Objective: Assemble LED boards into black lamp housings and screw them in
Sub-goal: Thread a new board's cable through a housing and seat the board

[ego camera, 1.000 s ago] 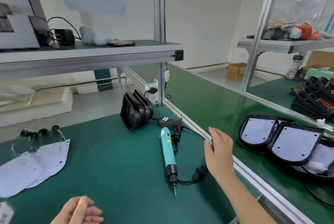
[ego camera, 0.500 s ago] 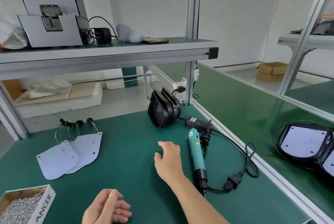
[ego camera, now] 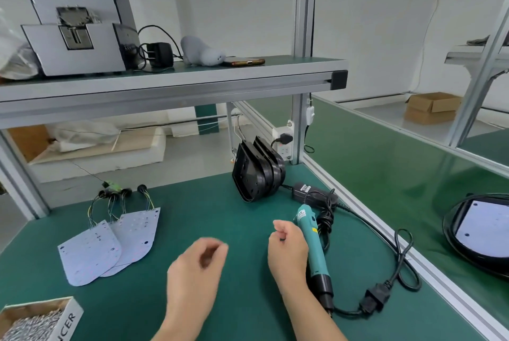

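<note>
Two white LED boards (ego camera: 91,255) with thin wires lie overlapping on the green mat at the left. Several black lamp housings (ego camera: 259,172) stand nested on edge at the back of the mat. A teal electric screwdriver (ego camera: 312,247) lies on the mat, tip toward me. My right hand (ego camera: 287,249) hovers just left of it, thumb and finger pinching a small black part (ego camera: 282,239). My left hand (ego camera: 198,266) is blurred above the mat's middle, fingers loosely curled, holding nothing I can see.
A cardboard box of screws (ego camera: 35,321) sits at the front left corner. The screwdriver's power adapter (ego camera: 311,192) and looped cable (ego camera: 399,266) lie by the right rail. A housing with a board in it (ego camera: 484,230) rests on the neighbouring bench. A shelf (ego camera: 165,84) overhangs the back.
My view has swung left from the neighbouring bench to my own mat. My right hand drew back from the right rail to beside the screwdriver. My left hand rose and moved toward the middle.
</note>
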A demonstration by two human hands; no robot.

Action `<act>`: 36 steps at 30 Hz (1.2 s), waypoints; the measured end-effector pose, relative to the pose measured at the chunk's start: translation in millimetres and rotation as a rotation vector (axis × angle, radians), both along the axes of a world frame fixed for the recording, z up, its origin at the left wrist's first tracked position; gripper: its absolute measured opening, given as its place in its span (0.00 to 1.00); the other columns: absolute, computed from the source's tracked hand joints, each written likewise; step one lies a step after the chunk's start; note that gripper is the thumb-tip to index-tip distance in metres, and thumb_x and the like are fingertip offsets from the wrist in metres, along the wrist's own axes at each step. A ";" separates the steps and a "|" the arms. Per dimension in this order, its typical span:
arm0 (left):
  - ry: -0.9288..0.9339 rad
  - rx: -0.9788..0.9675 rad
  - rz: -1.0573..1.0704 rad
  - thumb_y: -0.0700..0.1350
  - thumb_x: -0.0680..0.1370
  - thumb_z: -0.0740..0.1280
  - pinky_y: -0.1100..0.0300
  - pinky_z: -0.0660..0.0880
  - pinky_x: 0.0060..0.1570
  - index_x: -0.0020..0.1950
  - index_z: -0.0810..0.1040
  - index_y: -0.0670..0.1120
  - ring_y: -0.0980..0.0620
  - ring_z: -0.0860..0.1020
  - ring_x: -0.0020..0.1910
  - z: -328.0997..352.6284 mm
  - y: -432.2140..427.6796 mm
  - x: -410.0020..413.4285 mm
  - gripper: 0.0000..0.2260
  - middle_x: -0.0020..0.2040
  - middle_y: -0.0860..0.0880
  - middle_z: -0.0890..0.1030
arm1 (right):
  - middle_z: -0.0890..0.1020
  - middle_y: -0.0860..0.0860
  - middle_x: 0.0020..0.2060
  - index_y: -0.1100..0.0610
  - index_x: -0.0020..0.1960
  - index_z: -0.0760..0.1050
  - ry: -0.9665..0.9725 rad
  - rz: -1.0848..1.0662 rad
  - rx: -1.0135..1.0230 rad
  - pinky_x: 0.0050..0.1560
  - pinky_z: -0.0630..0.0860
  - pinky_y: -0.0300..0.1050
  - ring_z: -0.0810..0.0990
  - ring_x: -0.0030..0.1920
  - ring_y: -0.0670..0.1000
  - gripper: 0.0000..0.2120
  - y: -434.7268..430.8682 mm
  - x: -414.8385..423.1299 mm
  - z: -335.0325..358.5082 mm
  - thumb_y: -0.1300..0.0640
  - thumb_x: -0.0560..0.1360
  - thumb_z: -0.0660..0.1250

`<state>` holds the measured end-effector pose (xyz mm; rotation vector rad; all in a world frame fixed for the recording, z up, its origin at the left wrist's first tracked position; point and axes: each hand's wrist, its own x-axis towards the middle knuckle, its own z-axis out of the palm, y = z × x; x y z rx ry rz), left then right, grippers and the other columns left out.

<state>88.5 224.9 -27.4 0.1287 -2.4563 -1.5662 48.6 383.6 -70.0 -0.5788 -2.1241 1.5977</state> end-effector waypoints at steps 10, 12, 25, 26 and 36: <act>-0.073 -0.367 -0.105 0.53 0.75 0.72 0.55 0.75 0.48 0.56 0.79 0.45 0.46 0.76 0.58 23.9 90.1 -148.7 0.15 0.55 0.48 0.79 | 0.81 0.46 0.50 0.54 0.54 0.79 0.036 -0.093 -0.049 0.49 0.71 0.34 0.78 0.50 0.43 0.13 7.5 -0.1 -3.3 0.67 0.78 0.60; -0.102 -0.395 -0.109 0.53 0.74 0.72 0.56 0.73 0.44 0.51 0.79 0.44 0.45 0.77 0.55 20.1 100.1 -160.9 0.14 0.51 0.47 0.78 | 0.81 0.47 0.49 0.55 0.53 0.80 0.055 -0.105 -0.042 0.48 0.70 0.33 0.78 0.49 0.42 0.13 6.1 -1.8 -3.7 0.68 0.77 0.61; 0.040 -0.702 -0.201 0.43 0.82 0.60 0.53 0.66 0.42 0.46 0.64 0.47 0.44 0.72 0.40 -1.1 72.8 -137.2 0.07 0.45 0.47 0.74 | 0.82 0.49 0.49 0.55 0.52 0.80 0.055 -0.088 0.011 0.54 0.73 0.43 0.79 0.50 0.48 0.10 4.7 -2.5 -4.9 0.66 0.78 0.62; 0.078 -0.775 -0.217 0.43 0.83 0.59 0.53 0.67 0.43 0.47 0.64 0.47 0.45 0.70 0.40 -3.2 65.4 -129.2 0.06 0.47 0.46 0.75 | 0.82 0.49 0.49 0.55 0.52 0.80 0.054 -0.086 0.020 0.55 0.74 0.44 0.79 0.50 0.49 0.10 5.3 -2.3 -5.0 0.66 0.78 0.62; 0.258 -1.224 -0.359 0.37 0.58 0.73 0.60 0.60 0.36 0.40 0.74 0.50 0.50 0.71 0.33 -10.9 6.2 -2.6 0.16 0.35 0.52 0.71 | 0.82 0.45 0.39 0.50 0.55 0.81 0.067 0.213 0.003 0.51 0.73 0.43 0.81 0.45 0.50 0.08 -0.8 6.4 0.7 0.51 0.77 0.71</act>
